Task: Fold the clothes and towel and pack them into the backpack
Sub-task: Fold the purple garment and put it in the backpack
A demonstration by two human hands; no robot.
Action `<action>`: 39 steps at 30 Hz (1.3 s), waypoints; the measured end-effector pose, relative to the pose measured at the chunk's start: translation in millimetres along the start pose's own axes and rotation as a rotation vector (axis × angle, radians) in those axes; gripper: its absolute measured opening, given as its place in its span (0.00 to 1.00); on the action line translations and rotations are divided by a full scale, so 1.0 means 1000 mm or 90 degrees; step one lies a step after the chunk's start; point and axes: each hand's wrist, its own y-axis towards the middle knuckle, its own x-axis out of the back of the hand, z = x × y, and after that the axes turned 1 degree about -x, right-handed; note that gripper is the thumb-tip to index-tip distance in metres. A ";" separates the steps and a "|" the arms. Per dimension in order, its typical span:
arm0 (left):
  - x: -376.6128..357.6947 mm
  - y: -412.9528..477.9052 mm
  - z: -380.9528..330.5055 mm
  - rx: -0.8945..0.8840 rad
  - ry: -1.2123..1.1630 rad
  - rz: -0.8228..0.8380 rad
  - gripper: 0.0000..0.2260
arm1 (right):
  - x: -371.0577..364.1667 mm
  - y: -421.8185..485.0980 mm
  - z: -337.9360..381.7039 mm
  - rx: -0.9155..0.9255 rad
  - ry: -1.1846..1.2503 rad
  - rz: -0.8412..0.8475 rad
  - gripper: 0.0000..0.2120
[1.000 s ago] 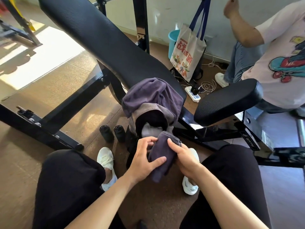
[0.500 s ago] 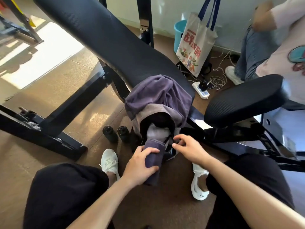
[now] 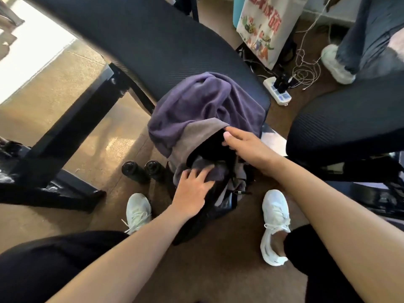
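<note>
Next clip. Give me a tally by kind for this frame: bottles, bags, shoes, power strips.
Black cylindrical bottles, on the floor: 2
Bags: 2, the open black backpack and the printed white tote bag
White sneakers: 3
White power strip: 1
Total: 8

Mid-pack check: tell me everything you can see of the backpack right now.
The backpack is black, soft fabric, standing on the floor between the white shoes, mouth open upward. A purple garment drapes its top. The right hand holds its rim; the left hand presses a folded dark cloth into it.
</note>
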 end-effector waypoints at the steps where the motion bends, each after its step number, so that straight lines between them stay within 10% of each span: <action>1: -0.008 0.011 0.000 -0.020 0.027 -0.009 0.19 | 0.003 0.003 0.003 -0.006 0.002 -0.002 0.15; 15: -0.090 0.091 -0.004 -0.034 -0.088 0.257 0.28 | 0.006 0.028 0.001 -0.068 0.084 -0.013 0.10; 23: -0.085 0.102 0.051 0.158 -0.392 0.336 0.12 | 0.008 0.019 0.008 -0.078 0.078 0.016 0.08; 34: 0.010 0.025 0.027 -0.084 -0.261 0.046 0.12 | 0.007 0.013 0.001 -0.066 -0.018 -0.076 0.20; 39: 0.098 0.032 0.034 0.107 -0.383 -0.288 0.07 | 0.015 0.015 0.001 -0.014 -0.089 -0.202 0.20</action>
